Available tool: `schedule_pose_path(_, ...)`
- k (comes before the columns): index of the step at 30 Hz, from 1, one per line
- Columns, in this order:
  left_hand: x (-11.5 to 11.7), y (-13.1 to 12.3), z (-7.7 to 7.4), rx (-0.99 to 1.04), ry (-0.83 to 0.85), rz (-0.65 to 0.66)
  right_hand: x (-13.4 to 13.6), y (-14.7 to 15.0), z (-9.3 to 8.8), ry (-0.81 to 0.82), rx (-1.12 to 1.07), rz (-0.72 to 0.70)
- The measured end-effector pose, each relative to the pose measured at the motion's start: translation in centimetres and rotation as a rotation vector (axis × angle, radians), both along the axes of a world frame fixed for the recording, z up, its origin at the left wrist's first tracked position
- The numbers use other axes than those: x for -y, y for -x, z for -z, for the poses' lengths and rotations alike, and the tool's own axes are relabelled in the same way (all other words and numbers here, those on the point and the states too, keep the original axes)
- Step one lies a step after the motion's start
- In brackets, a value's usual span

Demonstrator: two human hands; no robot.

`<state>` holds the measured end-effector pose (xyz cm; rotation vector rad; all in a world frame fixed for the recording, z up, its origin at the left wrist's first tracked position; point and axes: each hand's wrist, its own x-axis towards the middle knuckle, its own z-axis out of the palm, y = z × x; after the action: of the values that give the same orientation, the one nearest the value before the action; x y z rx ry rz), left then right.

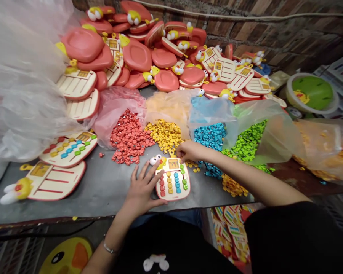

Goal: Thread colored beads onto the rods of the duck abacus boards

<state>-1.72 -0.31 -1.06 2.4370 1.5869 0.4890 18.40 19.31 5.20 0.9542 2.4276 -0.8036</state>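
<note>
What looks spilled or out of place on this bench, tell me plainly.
A few red beads lie loose on the table, apart from their pile. Yellow beads lie scattered at the table's front edge, below the blue beads, away from the main yellow heap. Nothing looks broken.

Behind my toy board (173,184) lie bead heaps (128,139) in a row; to its left, two more boards (68,150); farther behind it, piled shells (148,53).

We steadied the duck-topped bead board (173,183) on the counter (108,186) with our left hand (141,190), fingers (152,173) spread, while our right hand (190,151) curled beside the yellow beads (164,135), between red beads (128,139) and blue beads (210,136).
</note>
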Motion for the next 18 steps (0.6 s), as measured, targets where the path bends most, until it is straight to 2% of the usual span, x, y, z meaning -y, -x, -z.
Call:
schedule_pose_path(5,0.0,0.0,0.1,0.019,0.024,-0.003,-0.5,1.5,-0.4,-0.061,0.126,-0.114)
schedule_pose_path(7,0.0,0.0,0.2,0.03,0.026,-0.015,-0.5,1.1,-0.2,-0.064,0.069,-0.14)
schedule_pose_path(10,-0.1,-0.1,0.1,0.06,0.021,-0.025,0.1,-0.7,0.3,0.002,-0.156,-0.114)
schedule_pose_path(12,-0.1,-0.1,0.0,0.089,0.023,-0.006,0.8,-2.2,0.7,0.054,-0.331,-0.013)
schedule_pose_path(15,-0.1,-0.1,-0.2,0.127,0.013,0.039,2.6,-4.3,1.5,0.096,-0.55,0.233)
schedule_pose_path(18,0.1,0.0,-0.1,0.148,-0.032,0.057,4.8,-5.1,2.5,0.251,-0.717,0.478)
